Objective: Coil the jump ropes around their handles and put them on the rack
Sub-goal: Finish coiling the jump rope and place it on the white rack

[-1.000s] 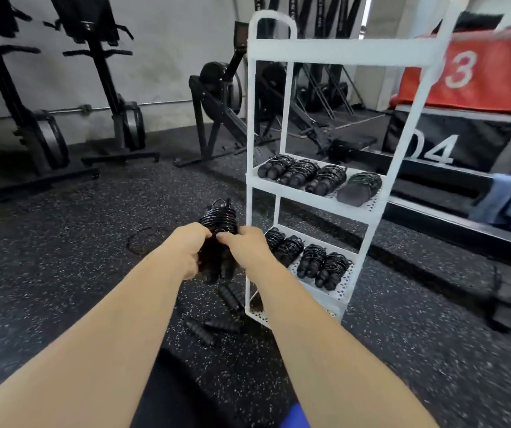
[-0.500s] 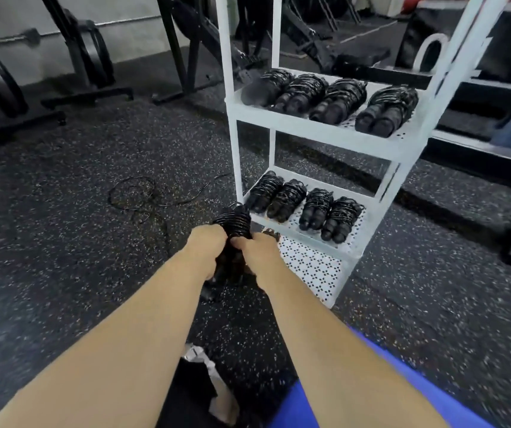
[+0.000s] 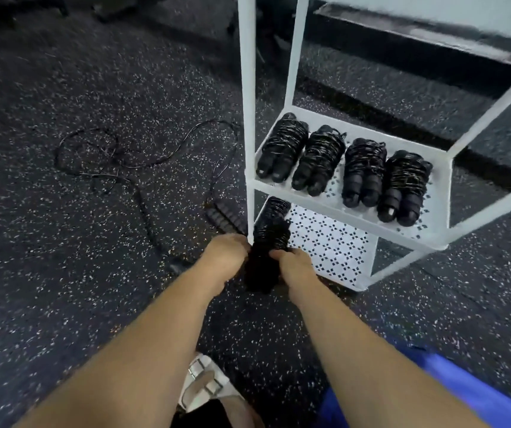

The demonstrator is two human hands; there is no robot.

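The left hand (image 3: pixel 224 257) and right hand (image 3: pixel 295 267) are clamping curled fingers round a coiled jump rope (image 3: pixel 268 247) from either side. Its far end is reaching just past the fingers over the rack's bottom shelf (image 3: pixel 334 245), so the placing step seems to be under way. Next, it needs laying flat and releasing. Farther up, four coiled ropes (image 3: pixel 343 168) are lying on the middle shelf (image 3: pixel 433 211). Left of the fingers, a loose rope (image 3: pixel 143 156) is awaiting coiling.

One head-worn wide view, steeply downward, close above the rack (image 3: pixel 245 88)

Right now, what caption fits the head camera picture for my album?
Left hand and right hand grip a coiled jump rope by the white rack.
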